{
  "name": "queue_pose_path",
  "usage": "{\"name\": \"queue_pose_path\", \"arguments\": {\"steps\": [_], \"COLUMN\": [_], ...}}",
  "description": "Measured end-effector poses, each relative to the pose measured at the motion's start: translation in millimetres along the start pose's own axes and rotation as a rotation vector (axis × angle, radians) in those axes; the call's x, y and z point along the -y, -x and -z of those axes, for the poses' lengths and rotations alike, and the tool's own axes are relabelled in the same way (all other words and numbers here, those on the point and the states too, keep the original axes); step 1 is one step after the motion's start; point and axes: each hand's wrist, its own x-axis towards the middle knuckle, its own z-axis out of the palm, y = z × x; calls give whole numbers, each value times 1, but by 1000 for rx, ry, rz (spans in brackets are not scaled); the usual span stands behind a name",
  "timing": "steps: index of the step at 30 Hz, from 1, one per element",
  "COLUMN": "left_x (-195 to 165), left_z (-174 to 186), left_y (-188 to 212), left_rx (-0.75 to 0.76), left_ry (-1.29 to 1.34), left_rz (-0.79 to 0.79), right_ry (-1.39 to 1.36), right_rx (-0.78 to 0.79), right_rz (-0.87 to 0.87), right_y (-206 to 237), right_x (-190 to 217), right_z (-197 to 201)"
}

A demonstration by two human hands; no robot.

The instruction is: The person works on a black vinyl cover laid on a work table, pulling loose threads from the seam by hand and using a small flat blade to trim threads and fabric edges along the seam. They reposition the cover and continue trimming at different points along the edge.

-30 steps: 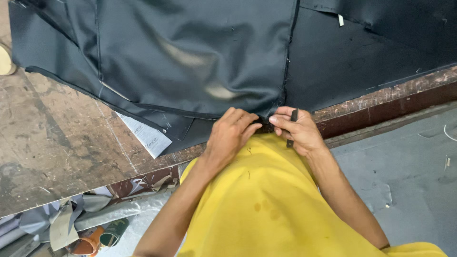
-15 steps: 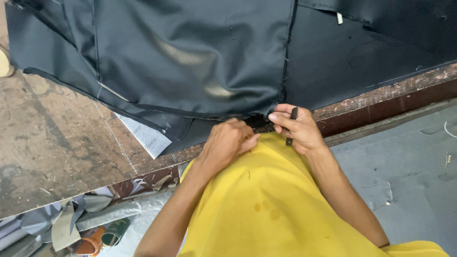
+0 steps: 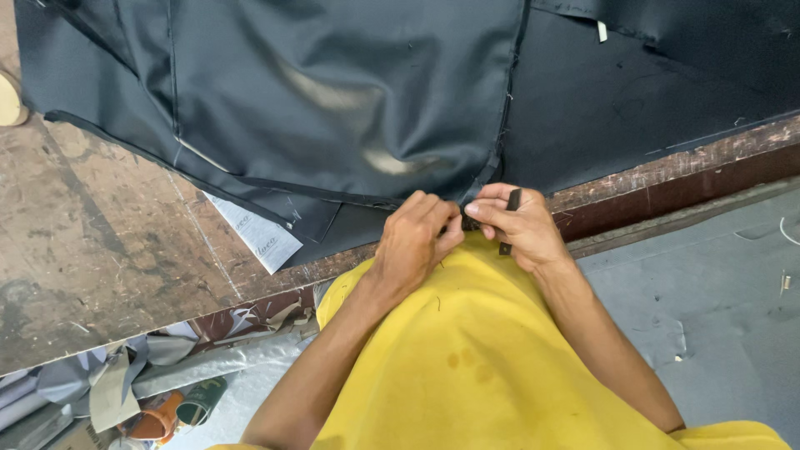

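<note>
1. A large sheet of dark grey-black leatherette fabric (image 3: pixel 333 100) is lying spread over the upper half of the frame, covering much of a worn, scratched brown wooden tabletop (image 3: pixel 92 250); a stitched seam (image 3: pixel 504 108) is running down it toward the hands at centre frame.
2. The left hand (image 3: pixel 417 242) is resting just below centre frame with its fingers curled narrowly, pinching the lower edge of the fabric where the seam is ending at the tabletop's near edge.
3. The right hand (image 3: pixel 521 229), just right of centre and touching the left at the fingertips, is closing thumb and forefinger on the same fabric edge; it is also holding a small, slim black tool (image 3: pixel 510 218) that is sticking out above and below the fingers. What kind of tool it is cannot be told.
4. A white slip of paper (image 3: pixel 254 233) is poking out from beneath the fabric, left of the hands, lying flat on the bare wood.
5. The person's yellow shirt (image 3: pixel 467 367) is filling the lower centre of the frame.
6. Grey fabric scraps (image 3: pixel 108 383) are lying heaped under the tabletop at lower left, and a grey floor (image 3: pixel 717 308) is showing at lower right.
</note>
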Motion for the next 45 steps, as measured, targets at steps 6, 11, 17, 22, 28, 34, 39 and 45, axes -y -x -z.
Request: {"name": "queue_pose_path", "arguments": {"steps": [6,11,17,22,28,34,39,45], "left_x": [3,-4,-6,-4,-3,-3,-2,-3], "left_z": [14,13,2,5,23,14,9,13], "left_y": [-1,-2,-4,-5,7,2,-2,-3], "left_rx": [168,-33,-42,145,131,-94,-106,-104], "left_ry": [209,-26,-37,312,4,-51,-105,-92], "left_rz": [76,-72,-41,275,97,-1,-35,-82], "right_ry": [10,115,189,130,28,40,28,19], "right_rx": [32,24,11,29,22,69,98,91], "right_rz": [47,111,132,135,45,35,41,31], "right_y": [0,6,8,7,3,8,8,6], "right_x": [5,8,8,6,10,12,14,6], "right_z": [-2,-9,-9,-9,-7,-11,-14,-12]}}
